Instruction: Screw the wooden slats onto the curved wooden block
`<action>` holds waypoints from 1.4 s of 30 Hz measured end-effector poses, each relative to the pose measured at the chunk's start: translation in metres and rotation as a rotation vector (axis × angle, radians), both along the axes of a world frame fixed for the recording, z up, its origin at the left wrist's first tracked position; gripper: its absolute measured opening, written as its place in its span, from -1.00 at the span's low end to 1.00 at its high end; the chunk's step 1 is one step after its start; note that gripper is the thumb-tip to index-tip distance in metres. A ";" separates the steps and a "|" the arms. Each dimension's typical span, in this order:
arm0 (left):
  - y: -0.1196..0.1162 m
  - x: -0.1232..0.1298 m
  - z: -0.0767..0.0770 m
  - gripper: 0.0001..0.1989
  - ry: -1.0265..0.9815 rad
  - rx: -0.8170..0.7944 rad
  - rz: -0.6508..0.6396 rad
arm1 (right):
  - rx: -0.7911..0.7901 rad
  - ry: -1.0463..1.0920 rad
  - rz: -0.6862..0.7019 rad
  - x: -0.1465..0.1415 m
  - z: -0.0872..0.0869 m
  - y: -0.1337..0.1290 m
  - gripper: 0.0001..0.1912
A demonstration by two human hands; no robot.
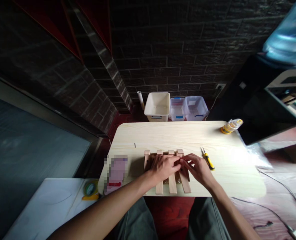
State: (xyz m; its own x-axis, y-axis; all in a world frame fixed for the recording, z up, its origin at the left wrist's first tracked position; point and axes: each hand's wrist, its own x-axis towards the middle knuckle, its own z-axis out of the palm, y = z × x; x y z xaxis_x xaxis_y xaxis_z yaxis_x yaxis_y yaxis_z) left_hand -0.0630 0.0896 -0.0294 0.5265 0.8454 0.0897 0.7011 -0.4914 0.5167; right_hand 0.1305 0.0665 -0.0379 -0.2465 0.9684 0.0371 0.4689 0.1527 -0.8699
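Observation:
A small slatted wooden piece (173, 185), with pale slats over a darker frame, lies at the table's near edge. My left hand (164, 165) reaches across its slats, thumb and fingers closed against the rightmost slat (184, 181). From the other side, my right hand (196, 166) meets it there with its fingertips pinched together. Whatever sits between those fingertips is hidden or too small to make out. To the right lies a yellow-and-black screwdriver (208, 161). A small dark screw-like piece (135, 145) rests on the table, up and left of the wood.
The pale table (178, 135) carries a yellow-capped clear bottle (231, 126) at its far right corner and a pixelated pinkish item (117, 170) at left. A tape roll (90, 189) lies on a white surface. Behind stand a cream bin (157, 103) and two clear boxes (196, 108).

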 end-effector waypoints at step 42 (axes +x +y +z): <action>0.002 0.002 0.002 -0.69 0.032 0.067 0.016 | -0.185 0.300 -0.493 0.058 -0.022 -0.019 -0.59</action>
